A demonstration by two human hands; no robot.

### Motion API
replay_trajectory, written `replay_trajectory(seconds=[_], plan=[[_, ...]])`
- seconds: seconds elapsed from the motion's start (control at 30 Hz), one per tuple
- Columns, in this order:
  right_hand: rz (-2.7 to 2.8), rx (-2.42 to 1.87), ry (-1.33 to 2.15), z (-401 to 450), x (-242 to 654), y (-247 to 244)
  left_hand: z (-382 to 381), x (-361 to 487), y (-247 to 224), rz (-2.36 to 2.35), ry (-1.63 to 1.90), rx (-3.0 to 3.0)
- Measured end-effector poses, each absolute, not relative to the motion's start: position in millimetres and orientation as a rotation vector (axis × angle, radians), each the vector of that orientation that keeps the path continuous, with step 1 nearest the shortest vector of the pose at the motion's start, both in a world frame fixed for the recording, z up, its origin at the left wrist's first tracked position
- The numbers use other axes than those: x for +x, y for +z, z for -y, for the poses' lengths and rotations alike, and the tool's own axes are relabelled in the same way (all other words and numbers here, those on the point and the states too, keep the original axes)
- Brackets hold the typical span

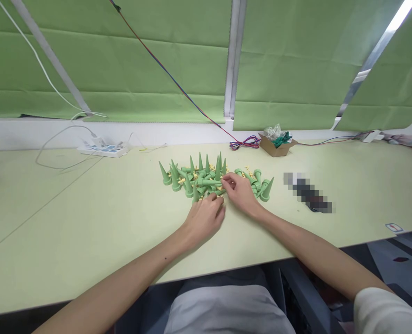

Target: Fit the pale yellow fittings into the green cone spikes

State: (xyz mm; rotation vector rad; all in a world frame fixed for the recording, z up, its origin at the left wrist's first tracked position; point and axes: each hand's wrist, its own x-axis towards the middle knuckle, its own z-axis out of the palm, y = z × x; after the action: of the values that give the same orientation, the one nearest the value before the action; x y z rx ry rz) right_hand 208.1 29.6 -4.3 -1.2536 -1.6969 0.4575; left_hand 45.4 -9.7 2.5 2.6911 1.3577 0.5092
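A pile of green plastic cones (211, 176) with round, cap-like bases lies on the table, several standing point up and others on their sides. Small yellow pieces (181, 180) are scattered among them. My right hand (241, 194) is closed at the pile's near side, its fingertips pinching the narrow end of a green cone (209, 182) that lies level. Lower and to the left, my left hand (206, 217) rests by the front of the pile with fingers curled together. Its fingertips are beside small yellow pieces; what they hold, if anything, is hidden.
A small cardboard box (277, 147) with bagged items stands at the back, beside coiled red-blue wire (245, 143). A white power strip (103, 149) with cables lies back left. Right of the pile is a pixelated dark object (310, 194). The table's front edge (227, 270) runs below my forearms.
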Motion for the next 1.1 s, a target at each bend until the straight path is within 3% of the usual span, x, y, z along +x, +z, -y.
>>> replay_trajectory(seconds=[0.47, 1.1], plan=[[1.679, -1.244, 0.188, -24.5, 206.8, -2.7, 11.5, 44.8, 2.4, -1.355, 0.465, 2.694], [1.732, -0.839, -0.101, -11.8, 193.2, -9.8, 11.5, 44.5, 3.0, -1.440, 0.471, 2.705]])
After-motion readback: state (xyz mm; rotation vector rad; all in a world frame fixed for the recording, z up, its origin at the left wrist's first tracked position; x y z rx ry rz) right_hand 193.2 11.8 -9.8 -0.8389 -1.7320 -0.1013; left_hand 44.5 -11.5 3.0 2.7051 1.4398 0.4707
